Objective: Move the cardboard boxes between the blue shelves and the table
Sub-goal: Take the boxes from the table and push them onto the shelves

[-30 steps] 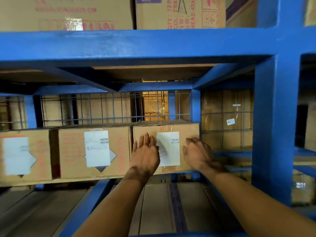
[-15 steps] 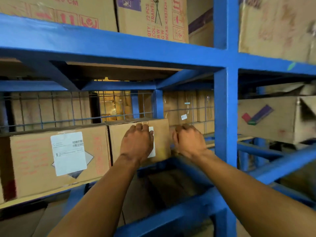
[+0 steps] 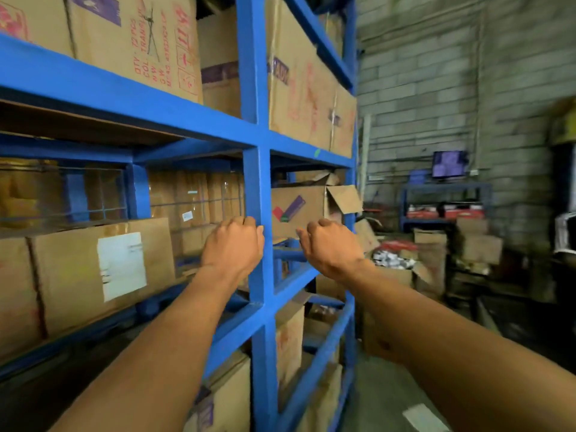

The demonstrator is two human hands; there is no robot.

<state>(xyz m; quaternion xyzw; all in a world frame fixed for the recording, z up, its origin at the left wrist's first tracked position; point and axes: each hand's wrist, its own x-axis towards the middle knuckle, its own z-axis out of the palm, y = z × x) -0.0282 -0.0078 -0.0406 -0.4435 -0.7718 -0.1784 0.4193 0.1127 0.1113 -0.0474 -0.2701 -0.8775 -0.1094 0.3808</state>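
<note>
The blue shelves (image 3: 257, 169) fill the left half of the view. On the middle level stands a cardboard box with a white label (image 3: 103, 269). My left hand (image 3: 233, 244) hovers to the right of that box, in front of the upright blue post, fingers curled with nothing in them. My right hand (image 3: 330, 247) is raised beside it in front of the neighbouring bay, also curled and empty. Behind it sits a box with a coloured tick mark (image 3: 296, 210), one flap open.
Large printed boxes (image 3: 134, 42) fill the top shelf, and more boxes (image 3: 227, 397) stand on the bottom level. At the right, beside a block wall, are a small blue rack (image 3: 445, 188) with a monitor (image 3: 448, 163) and piled boxes (image 3: 430, 260) on the floor.
Both hands have come off the labelled box, and their fingers have curled. The view has swung right, bringing the neighbouring bay and the room's far side into sight.
</note>
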